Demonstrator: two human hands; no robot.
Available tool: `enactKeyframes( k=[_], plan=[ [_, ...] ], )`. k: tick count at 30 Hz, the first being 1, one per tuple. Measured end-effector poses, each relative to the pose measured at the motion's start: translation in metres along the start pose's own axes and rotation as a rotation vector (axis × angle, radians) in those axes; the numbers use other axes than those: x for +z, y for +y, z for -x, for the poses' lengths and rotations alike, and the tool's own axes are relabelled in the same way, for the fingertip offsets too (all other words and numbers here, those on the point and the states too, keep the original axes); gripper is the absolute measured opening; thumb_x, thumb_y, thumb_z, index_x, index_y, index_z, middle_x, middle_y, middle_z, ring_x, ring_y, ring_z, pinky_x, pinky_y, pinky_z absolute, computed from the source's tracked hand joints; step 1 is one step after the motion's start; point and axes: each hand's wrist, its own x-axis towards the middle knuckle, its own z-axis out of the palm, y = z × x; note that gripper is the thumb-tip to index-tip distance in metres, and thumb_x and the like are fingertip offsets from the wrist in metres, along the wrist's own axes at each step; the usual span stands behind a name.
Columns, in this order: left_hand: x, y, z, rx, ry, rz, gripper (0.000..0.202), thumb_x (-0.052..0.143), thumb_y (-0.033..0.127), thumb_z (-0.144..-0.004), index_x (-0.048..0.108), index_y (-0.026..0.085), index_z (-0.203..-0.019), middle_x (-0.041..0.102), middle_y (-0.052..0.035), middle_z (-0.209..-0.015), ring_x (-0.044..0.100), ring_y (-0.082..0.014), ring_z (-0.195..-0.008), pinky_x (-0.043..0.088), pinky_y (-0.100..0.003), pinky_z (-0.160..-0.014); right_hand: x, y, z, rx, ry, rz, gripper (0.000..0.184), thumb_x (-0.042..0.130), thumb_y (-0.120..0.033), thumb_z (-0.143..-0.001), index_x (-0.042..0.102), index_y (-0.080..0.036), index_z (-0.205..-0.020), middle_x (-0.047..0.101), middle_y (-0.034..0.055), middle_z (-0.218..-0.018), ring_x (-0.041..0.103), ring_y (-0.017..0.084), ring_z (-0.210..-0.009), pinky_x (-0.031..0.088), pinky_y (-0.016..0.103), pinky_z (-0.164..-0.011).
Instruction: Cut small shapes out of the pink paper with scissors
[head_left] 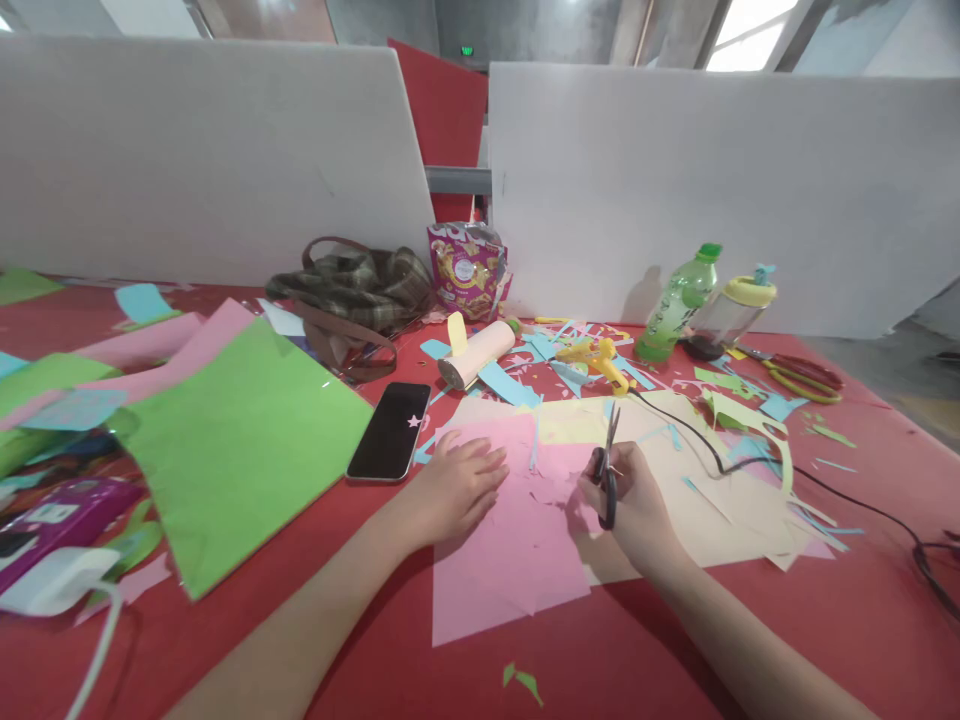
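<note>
- A small green scrap (pixel 525 682) lies alone on the red tabletop (pixel 757 620), nearest the person.
- A pink paper sheet (pixel 510 560) lies flat beyond it, overlapping a cream sheet (pixel 739 500) on its right.
- The left hand (pixel 454 487) rests palm down on the pink sheet's left edge, fingers open and lightly spread, gripping nothing.
- The right hand (pixel 637 510) has its fingers closed through the black handles of the scissors (pixel 607 470). The blades point away, above the pink sheet's far right corner.
- A dark phone (pixel 390 432) lies just left of the left hand, a tiny pink star on its screen. A large green sheet (pixel 240 440) lies further left.
- A black cable (pixel 712 455) crosses the cream sheet from a yellow glue gun (pixel 596 360), with a pale roll (pixel 476 357) nearby among blue offcuts.
- Against the white partition (pixel 720 190) stand a green bottle (pixel 679 305) and a purple snack bag (pixel 466 270); the print on both is too small to read.
</note>
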Motion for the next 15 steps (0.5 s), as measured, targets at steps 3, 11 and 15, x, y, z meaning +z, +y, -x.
enactKeyframes(
  k=[3,11,15],
  plan=[
    [0.0,0.001,0.0,0.02,-0.007,-0.005,0.028,0.031,0.026,-0.084,0.05,0.023,-0.104,0.049,-0.0038,-0.117,0.035,-0.0262,-0.11,0.018,-0.05,-0.088,-0.002,-0.002,-0.002,-0.002,0.029,-0.025,0.028,0.061,-0.016,-0.062,0.036,-0.023,-0.071,0.048,-0.0041,-0.072,0.047,0.009,-0.052,0.039,0.019,-0.04],
    [0.002,-0.006,0.001,-0.038,0.003,-0.042,0.029,0.032,0.027,-0.083,0.05,0.021,-0.105,0.05,-0.0043,-0.117,0.036,-0.0255,-0.11,0.016,-0.05,-0.09,-0.01,0.009,-0.015,0.01,0.136,-0.085,0.028,0.06,-0.014,-0.062,0.036,-0.024,-0.073,0.049,-0.0062,-0.072,0.048,0.007,-0.051,0.038,0.017,-0.039],
    [0.003,-0.007,0.001,-0.111,0.027,-0.087,0.029,0.034,0.027,-0.082,0.051,0.018,-0.104,0.051,-0.0065,-0.115,0.039,-0.0253,-0.107,0.016,-0.05,-0.091,-0.008,0.012,-0.015,0.023,0.13,-0.089,0.031,0.061,-0.014,-0.061,0.036,-0.025,-0.074,0.049,-0.007,-0.07,0.048,0.008,-0.05,0.037,0.016,-0.037]
  ],
)
